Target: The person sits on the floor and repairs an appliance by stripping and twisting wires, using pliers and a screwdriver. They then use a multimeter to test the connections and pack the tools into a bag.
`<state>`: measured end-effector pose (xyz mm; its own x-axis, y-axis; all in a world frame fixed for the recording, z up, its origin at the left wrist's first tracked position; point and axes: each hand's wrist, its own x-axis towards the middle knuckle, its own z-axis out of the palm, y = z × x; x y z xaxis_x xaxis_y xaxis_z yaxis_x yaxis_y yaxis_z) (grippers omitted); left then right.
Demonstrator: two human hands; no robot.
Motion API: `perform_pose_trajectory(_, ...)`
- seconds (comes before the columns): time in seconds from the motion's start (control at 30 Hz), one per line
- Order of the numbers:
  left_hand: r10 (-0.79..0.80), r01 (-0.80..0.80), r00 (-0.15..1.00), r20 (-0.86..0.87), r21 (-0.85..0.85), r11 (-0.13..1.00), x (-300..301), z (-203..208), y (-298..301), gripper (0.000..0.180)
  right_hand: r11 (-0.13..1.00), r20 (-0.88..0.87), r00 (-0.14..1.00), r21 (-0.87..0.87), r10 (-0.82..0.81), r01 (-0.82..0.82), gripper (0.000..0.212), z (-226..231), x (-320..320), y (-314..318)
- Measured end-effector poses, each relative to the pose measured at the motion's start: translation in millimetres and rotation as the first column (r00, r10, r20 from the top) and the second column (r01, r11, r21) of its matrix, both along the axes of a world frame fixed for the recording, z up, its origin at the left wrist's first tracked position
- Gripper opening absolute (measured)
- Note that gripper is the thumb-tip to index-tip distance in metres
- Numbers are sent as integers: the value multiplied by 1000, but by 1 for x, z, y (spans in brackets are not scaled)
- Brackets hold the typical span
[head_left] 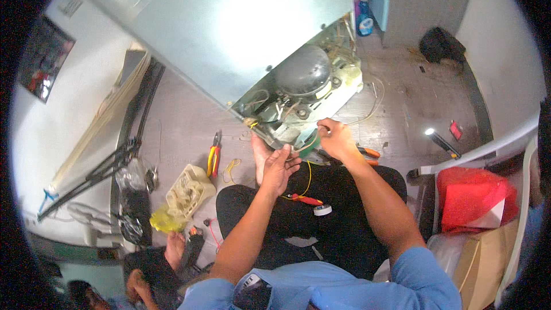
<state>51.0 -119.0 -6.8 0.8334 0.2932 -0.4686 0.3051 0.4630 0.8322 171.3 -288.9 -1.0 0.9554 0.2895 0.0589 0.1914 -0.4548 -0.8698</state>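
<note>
In front of me stands a fridge (166,40) with its lower rear compartment exposed. Inside it sits a dark, domed compressor (304,72). A pale cable (310,140) runs between my hands by the compartment's near edge. My left hand (278,171) is closed around its left part, fingertips together. To the right, my right hand (337,139) pinches the cable between thumb and fingers. On my lap lie a red-and-yellow hand tool (307,200) and a white tape roll (322,210); a thin yellow wire (310,179) hangs above the tool.
Red-and-yellow pliers (214,158) and a cream plastic tray (192,186) lie left on the floor. Orange-handled tools (370,154) are beside my right forearm. Farther right are a lit flashlight (445,144) and a red bag (470,198). Another person's hand (139,287) shows lower left.
</note>
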Motion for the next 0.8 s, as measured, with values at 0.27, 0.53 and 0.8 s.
perform_pose_trajectory(0.27, -172, 164, 985, -3, 320, 933, -15, -19, -10, 36, 878, -198, 980, 474, 29, 69, 41, 7, -3, 0)
perform_pose_trajectory(0.53, -415, 236, 906, -90, 919, 316, -73, -1, -24, 32, 970, -147, 988, -233, 40, -74, 37, -31, 11, -9)
perform_pose_trajectory(0.8, -470, 315, 862, -190, 927, 203, -104, -26, -36, 28, 947, -51, 990, -288, 135, -144, 47, -25, -4, -2)
